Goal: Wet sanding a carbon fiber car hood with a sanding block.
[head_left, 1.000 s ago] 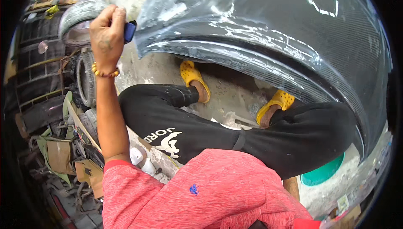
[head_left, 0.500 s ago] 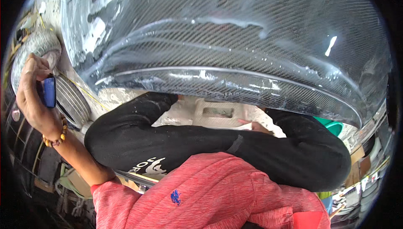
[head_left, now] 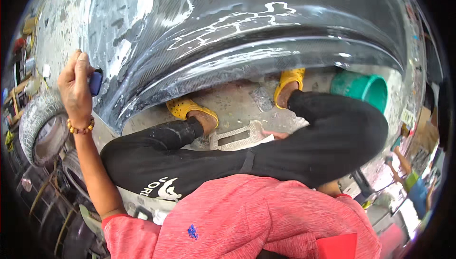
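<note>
While facing the glossy grey panel (head_left: pixel 266 50), has a tyre (head_left: pixel 29 128) left of it; grips a dark blue block (head_left: pixel 96 82) with curled left hand (head_left: pixel 76 82) beside the panel's left edge; shows little of the right hand (head_left: pixel 275 134) before it, cannot tell whether closed; has a green bucket (head_left: pixel 350 87) near the panel's right end.

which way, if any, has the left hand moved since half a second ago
Yes, rightward: the left hand is now closer to the dark panel.
</note>
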`<state>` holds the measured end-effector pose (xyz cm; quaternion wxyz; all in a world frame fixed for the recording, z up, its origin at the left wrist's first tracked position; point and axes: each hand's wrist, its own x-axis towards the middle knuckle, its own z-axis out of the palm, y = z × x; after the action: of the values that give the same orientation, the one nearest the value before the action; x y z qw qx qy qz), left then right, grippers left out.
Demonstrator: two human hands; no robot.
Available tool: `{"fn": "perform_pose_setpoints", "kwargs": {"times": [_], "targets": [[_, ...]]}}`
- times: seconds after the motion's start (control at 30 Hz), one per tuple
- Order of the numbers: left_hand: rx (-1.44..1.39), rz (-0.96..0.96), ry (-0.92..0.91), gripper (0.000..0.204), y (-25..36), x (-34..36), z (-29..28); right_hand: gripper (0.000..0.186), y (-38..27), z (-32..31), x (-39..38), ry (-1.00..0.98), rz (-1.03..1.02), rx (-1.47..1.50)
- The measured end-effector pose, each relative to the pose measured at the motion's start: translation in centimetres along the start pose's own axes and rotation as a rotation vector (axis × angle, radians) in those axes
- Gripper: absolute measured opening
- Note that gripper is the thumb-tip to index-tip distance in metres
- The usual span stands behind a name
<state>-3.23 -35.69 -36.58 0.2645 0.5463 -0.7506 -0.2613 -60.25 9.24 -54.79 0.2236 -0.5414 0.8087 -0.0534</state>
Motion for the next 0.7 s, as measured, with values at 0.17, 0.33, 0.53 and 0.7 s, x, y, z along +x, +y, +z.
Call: {"fn": "perform_pose_setpoints", "kwargs": {"times": [0.17,0.33,0.53,0.7], "targets": [[0.116,0.271,-0.062,0.033,3.2,-2.6,2.1,0.032,-0.2,-4.1,-4.7,0.076,-0.016,0.144],[0.112,0.625,-0.158,0.022,8.0,-5.7,12.0,0.031,4.7,-11.4,-3.3,0.537,0.115,0.526],[0.24,0.788,-0.028,0.019,6.9,-8.2,18.6,0.039,17.3,-9.8,4.8,0.276,0.546,0.649],[0.196,0.77,-0.062,0.018,8.7,-7.4,20.5,0.042,23.1,-3.4,8.9,-0.217,0.559,0.455]]}}
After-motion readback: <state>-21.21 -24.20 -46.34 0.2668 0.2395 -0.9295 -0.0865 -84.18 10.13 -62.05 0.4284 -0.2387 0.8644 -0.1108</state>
